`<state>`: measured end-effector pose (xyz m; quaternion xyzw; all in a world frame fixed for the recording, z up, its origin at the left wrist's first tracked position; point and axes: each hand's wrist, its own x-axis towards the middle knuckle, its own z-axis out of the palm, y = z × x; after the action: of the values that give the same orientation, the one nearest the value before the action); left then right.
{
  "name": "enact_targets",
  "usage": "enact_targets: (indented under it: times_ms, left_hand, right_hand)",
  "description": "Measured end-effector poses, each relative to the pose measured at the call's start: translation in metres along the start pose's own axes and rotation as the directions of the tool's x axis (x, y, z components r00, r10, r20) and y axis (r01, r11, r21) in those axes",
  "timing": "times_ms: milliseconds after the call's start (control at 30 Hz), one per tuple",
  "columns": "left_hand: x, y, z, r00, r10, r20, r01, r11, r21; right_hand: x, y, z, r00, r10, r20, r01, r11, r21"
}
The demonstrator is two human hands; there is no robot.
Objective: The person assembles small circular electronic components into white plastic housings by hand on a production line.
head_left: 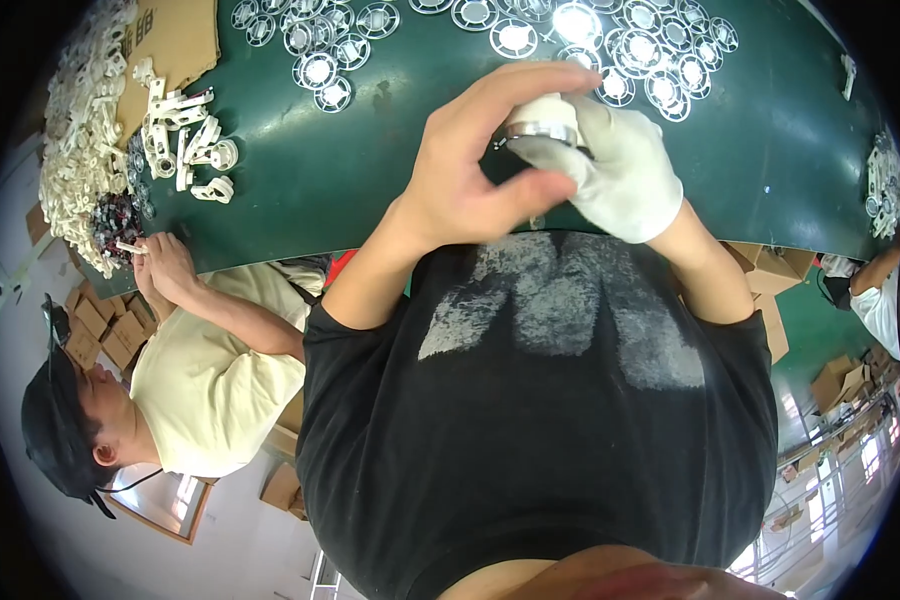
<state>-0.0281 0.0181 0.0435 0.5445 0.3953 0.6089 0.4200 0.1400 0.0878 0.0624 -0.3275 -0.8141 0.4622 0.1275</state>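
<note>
In front of my chest, just over the table's near edge, I hold a white round part with a shiny metal rim [545,122] between both hands. My right hand [625,165], in a white glove, is closed on it from the right. My bare left hand [460,150] curves round its left side, fingers over the far side and thumb on the near side against the glove. A gap shows between my left palm and the part. Its underside is partly hidden by the glove. Beyond my hands, several round spoked discs with clear rims [513,38] lie on the green table [300,160].
More spoked discs [318,70] lie at the far left. White plastic arm-like parts [185,140] sit left, beside a large white heap [80,150] and cardboard [185,40]. A co-worker [210,370] handles a small part at my left; another person [878,300] is at far right.
</note>
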Motion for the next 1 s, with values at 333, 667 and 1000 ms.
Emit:
enact_targets:
  times_ms: [333, 667, 1000]
  left_hand:
    - [0.019, 0.002, -0.018, 0.957, -0.259, 0.13, 0.24, 0.96, 0.146]
    - [0.108, -0.009, -0.151, 0.787, -0.122, -0.605, 0.087, 0.992, -0.087]
    - [-0.091, 0.03, -0.194, 0.646, 0.209, -0.734, 0.741, -0.403, 0.537]
  right_hand:
    - [-0.009, -0.005, -0.002, 0.968, 0.251, -0.005, -0.25, 0.961, -0.115]
    - [-0.013, 0.0, -0.009, 0.983, 0.173, 0.066, -0.175, 0.984, 0.028]
    - [-0.01, -0.006, -0.01, 0.994, 0.064, 0.094, -0.067, 0.997, 0.03]
